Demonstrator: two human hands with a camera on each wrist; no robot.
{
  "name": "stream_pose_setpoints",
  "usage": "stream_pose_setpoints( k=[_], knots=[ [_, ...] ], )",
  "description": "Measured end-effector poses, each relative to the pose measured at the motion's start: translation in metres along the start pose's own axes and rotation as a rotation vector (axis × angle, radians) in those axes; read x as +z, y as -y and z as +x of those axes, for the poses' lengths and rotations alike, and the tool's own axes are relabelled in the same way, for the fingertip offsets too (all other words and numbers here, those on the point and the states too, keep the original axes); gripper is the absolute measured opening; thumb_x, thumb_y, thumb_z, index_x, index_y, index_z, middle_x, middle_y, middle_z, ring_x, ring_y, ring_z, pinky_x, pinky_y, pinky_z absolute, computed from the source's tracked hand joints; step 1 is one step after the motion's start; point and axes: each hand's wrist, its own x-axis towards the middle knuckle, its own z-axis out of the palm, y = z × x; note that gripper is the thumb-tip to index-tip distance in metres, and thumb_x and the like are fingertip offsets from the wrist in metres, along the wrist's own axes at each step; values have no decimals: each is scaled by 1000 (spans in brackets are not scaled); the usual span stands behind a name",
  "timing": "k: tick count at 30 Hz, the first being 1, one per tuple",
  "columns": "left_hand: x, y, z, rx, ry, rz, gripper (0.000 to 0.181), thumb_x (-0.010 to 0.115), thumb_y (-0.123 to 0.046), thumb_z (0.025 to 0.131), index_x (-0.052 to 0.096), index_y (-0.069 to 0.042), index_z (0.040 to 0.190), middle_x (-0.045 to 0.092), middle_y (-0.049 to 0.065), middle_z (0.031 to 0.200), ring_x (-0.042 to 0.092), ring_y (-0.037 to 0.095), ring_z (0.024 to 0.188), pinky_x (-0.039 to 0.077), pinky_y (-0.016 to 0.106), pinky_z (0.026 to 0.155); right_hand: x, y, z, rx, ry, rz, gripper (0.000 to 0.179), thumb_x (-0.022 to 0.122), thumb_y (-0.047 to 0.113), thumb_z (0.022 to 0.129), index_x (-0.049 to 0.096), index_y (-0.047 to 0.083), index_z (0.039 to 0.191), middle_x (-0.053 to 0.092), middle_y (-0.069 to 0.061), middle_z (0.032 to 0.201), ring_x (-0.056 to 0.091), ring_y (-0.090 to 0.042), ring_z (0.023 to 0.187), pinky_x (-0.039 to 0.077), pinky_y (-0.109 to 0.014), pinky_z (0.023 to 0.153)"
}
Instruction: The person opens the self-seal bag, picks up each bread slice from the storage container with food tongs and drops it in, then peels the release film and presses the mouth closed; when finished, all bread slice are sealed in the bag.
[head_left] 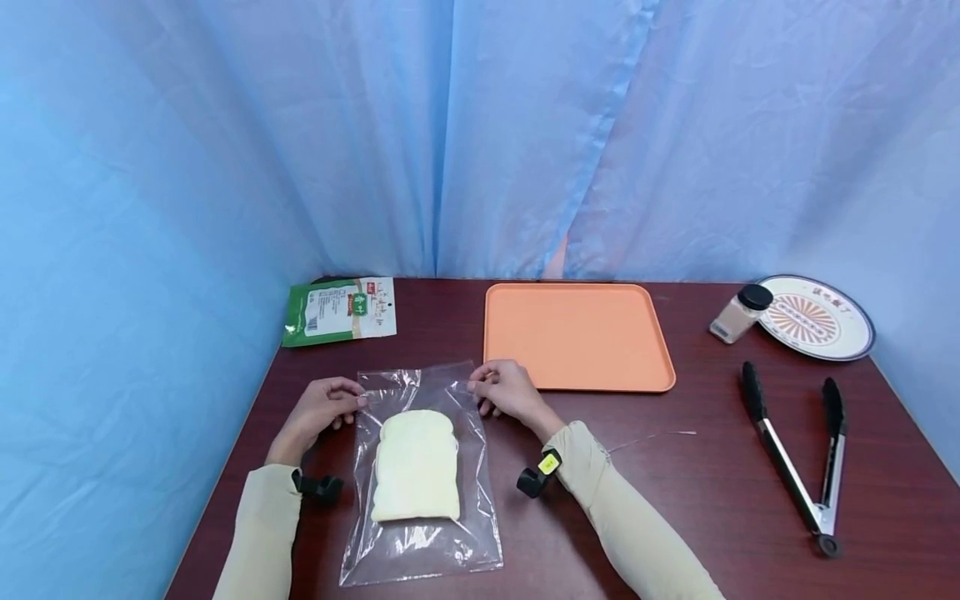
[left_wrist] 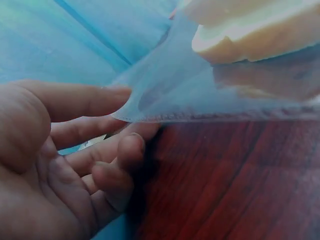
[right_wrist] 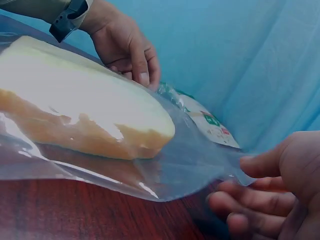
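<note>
A clear plastic bag (head_left: 420, 550) lies on the table with a thick slice of bread (head_left: 417, 467) inside it. My left hand (head_left: 321, 412) pinches the bag's left edge near its upper end, between thumb and forefinger. On the opposite edge, my right hand (head_left: 512, 393) pinches the bag the same way. The left wrist view shows the left thumb (left_wrist: 107, 99) pressing the film against a finger, other fingers loosely curled. Through the film in the right wrist view, the bread (right_wrist: 85, 95) shows its pale top and browner side, apart from both hands.
An orange tray (head_left: 577, 337) lies behind the right hand. A green and white packet (head_left: 341, 310) is at back left. To the right are a black-lidded jar (head_left: 738, 315), a patterned plate (head_left: 813, 321) and spread tongs (head_left: 787, 467). A thin tie (head_left: 652, 438) lies near the right sleeve.
</note>
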Motion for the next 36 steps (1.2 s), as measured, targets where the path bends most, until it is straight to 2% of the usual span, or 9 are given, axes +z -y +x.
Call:
stream_pose_setpoints(
  k=[3, 6, 10, 15, 21, 25, 28, 32, 36],
  knots=[
    [0, 1, -5, -62, 47, -12, 36, 68, -18, 95, 61, 6, 120, 68, -5, 70, 50, 8, 53, 41, 25, 47, 1, -1, -5, 43, 45, 1, 19, 71, 21, 92, 71, 4, 101, 68, -3, 65, 64, -11, 50, 49, -26, 45],
    [1, 3, -10, -102, 77, -48, 33, 66, -18, 96, 61, 6, 119, 71, -4, 72, 48, 7, 49, 37, 23, 45, 3, -4, -8, 83, 87, 8, 21, 71, 24, 93, 72, 4, 98, 68, -1, 65, 63, -10, 50, 49, -25, 45],
    [5, 6, -15, -92, 84, -55, 25, 64, -14, 96, 66, 7, 110, 70, -3, 69, 48, 6, 48, 37, 21, 44, 5, -6, -10, 110, 95, 36, 18, 71, 19, 92, 74, 1, 92, 68, 0, 62, 62, -8, 47, 49, -25, 44],
    [9, 7, -19, -68, 22, -28, 19, 65, -11, 95, 71, 6, 101, 65, -4, 65, 49, 8, 49, 38, 24, 45, 8, -7, -11, 117, 52, 75, 12, 70, 8, 91, 75, -3, 90, 66, 1, 60, 61, -6, 47, 48, -22, 44],
    [6, -3, -30, 10, -72, -32, 21, 66, -11, 95, 71, 8, 104, 64, -5, 62, 49, 8, 49, 40, 26, 45, 5, 3, -17, 59, -5, 97, 12, 71, 7, 91, 75, -4, 93, 72, -5, 65, 63, -7, 49, 48, -21, 47],
    [0, -20, -45, 87, -134, -44, 24, 68, -12, 95, 71, 9, 104, 68, -8, 64, 52, 9, 50, 41, 25, 45, -3, 19, -26, -44, -35, 81, 11, 71, 7, 91, 74, -4, 92, 71, -5, 66, 61, -7, 50, 50, -25, 49],
    [-4, -34, -59, 174, -184, -44, 23, 70, -13, 94, 71, 9, 103, 68, -11, 65, 54, 10, 52, 43, 25, 45, -10, 34, -35, -168, -57, 53, 10, 70, 5, 91, 73, -4, 90, 71, -5, 67, 62, -7, 53, 54, -28, 52],
    [-7, -52, -82, 349, -261, -26, 18, 70, -10, 93, 72, 8, 99, 68, -17, 69, 56, 10, 54, 45, 25, 46, -21, 58, -54, -385, -95, -33, 9, 70, 7, 91, 74, -1, 89, 74, -10, 74, 64, -2, 61, 56, -25, 58],
    [-8, -65, -107, 525, -349, -31, 9, 69, 0, 91, 72, 7, 96, 69, -20, 74, 56, 6, 56, 46, 23, 48, -31, 81, -76, -586, -165, -167, 5, 73, 11, 90, 77, 8, 89, 75, -5, 80, 60, 0, 66, 52, -22, 61]
  ],
)
